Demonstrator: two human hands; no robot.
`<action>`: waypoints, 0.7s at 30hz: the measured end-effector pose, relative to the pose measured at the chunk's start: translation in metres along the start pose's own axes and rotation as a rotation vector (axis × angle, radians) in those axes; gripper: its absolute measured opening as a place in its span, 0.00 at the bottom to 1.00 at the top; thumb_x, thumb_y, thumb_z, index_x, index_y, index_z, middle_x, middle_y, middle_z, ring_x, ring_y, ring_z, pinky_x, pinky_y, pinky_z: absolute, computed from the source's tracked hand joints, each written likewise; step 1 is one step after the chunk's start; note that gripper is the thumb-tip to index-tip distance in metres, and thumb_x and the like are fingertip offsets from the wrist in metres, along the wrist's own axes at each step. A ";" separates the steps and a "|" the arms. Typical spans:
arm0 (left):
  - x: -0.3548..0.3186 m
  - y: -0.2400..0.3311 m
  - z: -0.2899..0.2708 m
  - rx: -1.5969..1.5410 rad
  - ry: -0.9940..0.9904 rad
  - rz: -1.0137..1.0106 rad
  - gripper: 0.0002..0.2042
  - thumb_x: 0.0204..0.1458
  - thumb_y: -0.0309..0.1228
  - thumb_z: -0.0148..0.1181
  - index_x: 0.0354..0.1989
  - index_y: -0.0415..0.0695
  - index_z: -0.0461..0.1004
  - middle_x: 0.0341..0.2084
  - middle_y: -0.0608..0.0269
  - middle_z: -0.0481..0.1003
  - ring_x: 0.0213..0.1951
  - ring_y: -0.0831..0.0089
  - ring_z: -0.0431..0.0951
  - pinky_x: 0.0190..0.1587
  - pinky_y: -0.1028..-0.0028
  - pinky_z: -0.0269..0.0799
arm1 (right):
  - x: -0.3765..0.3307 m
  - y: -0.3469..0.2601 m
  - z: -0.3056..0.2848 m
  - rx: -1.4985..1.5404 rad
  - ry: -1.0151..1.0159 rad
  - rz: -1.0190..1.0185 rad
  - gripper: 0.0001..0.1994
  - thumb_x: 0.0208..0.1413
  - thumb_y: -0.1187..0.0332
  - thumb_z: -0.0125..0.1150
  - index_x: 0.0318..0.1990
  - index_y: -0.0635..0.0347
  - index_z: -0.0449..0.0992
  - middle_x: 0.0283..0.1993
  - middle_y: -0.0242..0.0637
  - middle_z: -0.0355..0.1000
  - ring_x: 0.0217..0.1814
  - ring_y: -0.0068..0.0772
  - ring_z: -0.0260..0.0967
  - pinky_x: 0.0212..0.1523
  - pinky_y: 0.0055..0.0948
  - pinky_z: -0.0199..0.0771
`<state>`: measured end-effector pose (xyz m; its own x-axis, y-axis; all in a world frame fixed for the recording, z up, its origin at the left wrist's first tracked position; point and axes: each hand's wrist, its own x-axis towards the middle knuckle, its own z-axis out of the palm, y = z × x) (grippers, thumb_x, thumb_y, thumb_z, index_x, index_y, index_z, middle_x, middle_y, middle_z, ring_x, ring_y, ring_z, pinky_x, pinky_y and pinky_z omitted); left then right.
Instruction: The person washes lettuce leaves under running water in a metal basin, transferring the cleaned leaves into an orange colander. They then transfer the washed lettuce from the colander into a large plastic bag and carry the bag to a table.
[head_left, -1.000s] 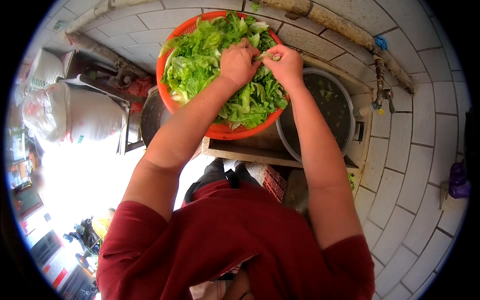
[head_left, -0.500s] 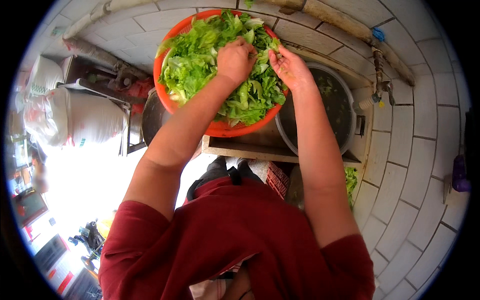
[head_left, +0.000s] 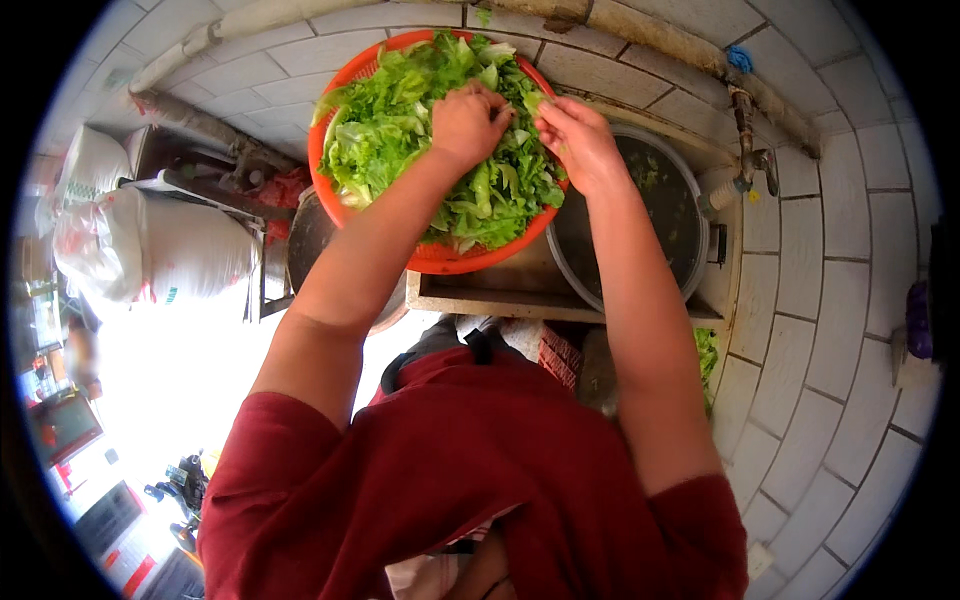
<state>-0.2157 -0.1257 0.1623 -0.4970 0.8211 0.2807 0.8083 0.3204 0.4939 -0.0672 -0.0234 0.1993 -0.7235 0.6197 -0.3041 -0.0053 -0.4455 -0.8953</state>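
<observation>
A round orange basket point(head_left: 440, 262) piled with green lettuce leaves point(head_left: 385, 140) sits at the top centre. My left hand point(head_left: 468, 125) rests on the pile near its middle, fingers curled into the leaves. My right hand point(head_left: 578, 142) is just to its right, over the basket's right rim, pinching a pale green lettuce leaf point(head_left: 527, 103) that lies between the two hands. Both forearms reach up from my red shirt at the lower edge.
A metal basin point(head_left: 655, 215) with dark water stands right of the basket, under a tap point(head_left: 745, 172) on the tiled wall. Both rest on a wooden stand point(head_left: 500, 298). White sacks point(head_left: 150, 250) lie to the left, and a pipe point(head_left: 640, 25) runs along the top.
My right hand has moved left toward my left hand, and both now meet on a leaf over the right side of the pile.
</observation>
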 end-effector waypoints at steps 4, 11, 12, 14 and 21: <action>0.006 -0.002 -0.010 -0.054 -0.039 -0.017 0.13 0.50 0.42 0.65 0.40 0.49 0.81 0.37 0.56 0.78 0.40 0.57 0.79 0.46 0.61 0.74 | -0.056 0.000 -0.024 -0.067 -0.014 0.034 0.08 0.59 0.69 0.62 0.41 0.64 0.76 0.33 0.29 0.73 0.32 0.19 0.67 0.35 0.20 0.67; 0.005 0.001 -0.077 -0.366 -0.201 0.036 0.25 0.52 0.47 0.64 0.53 0.44 0.76 0.48 0.54 0.78 0.49 0.55 0.78 0.54 0.62 0.72 | -0.243 0.034 -0.232 -1.091 0.252 0.281 0.12 0.56 0.70 0.63 0.47 0.60 0.77 0.40 0.37 0.75 0.40 0.33 0.72 0.42 0.31 0.72; 0.003 -0.002 -0.088 -0.446 -0.203 0.068 0.25 0.52 0.47 0.63 0.54 0.44 0.75 0.48 0.54 0.78 0.50 0.55 0.78 0.54 0.63 0.72 | -0.278 0.037 -0.271 -1.322 0.357 0.381 0.13 0.55 0.70 0.64 0.48 0.59 0.77 0.42 0.38 0.76 0.42 0.36 0.74 0.43 0.33 0.74; -0.001 -0.013 -0.104 -0.426 -0.113 0.164 0.21 0.56 0.46 0.60 0.50 0.43 0.78 0.47 0.55 0.78 0.50 0.58 0.78 0.53 0.65 0.72 | -0.332 0.034 -0.311 -1.880 0.545 0.511 0.15 0.53 0.70 0.65 0.50 0.58 0.78 0.45 0.42 0.78 0.46 0.42 0.77 0.46 0.38 0.76; -0.014 -0.005 -0.146 -0.922 -0.225 -0.066 0.18 0.61 0.46 0.55 0.42 0.45 0.82 0.34 0.67 0.82 0.40 0.79 0.76 0.46 0.74 0.72 | -0.325 0.062 -0.295 -1.146 0.604 0.134 0.16 0.56 0.72 0.63 0.52 0.64 0.76 0.47 0.46 0.77 0.46 0.36 0.77 0.47 0.32 0.76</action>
<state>-0.2589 -0.2079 0.2761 -0.3830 0.9170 0.1113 0.1653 -0.0505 0.9849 0.3712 -0.0614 0.1460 -0.2479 0.9383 -0.2413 0.8479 0.0897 -0.5226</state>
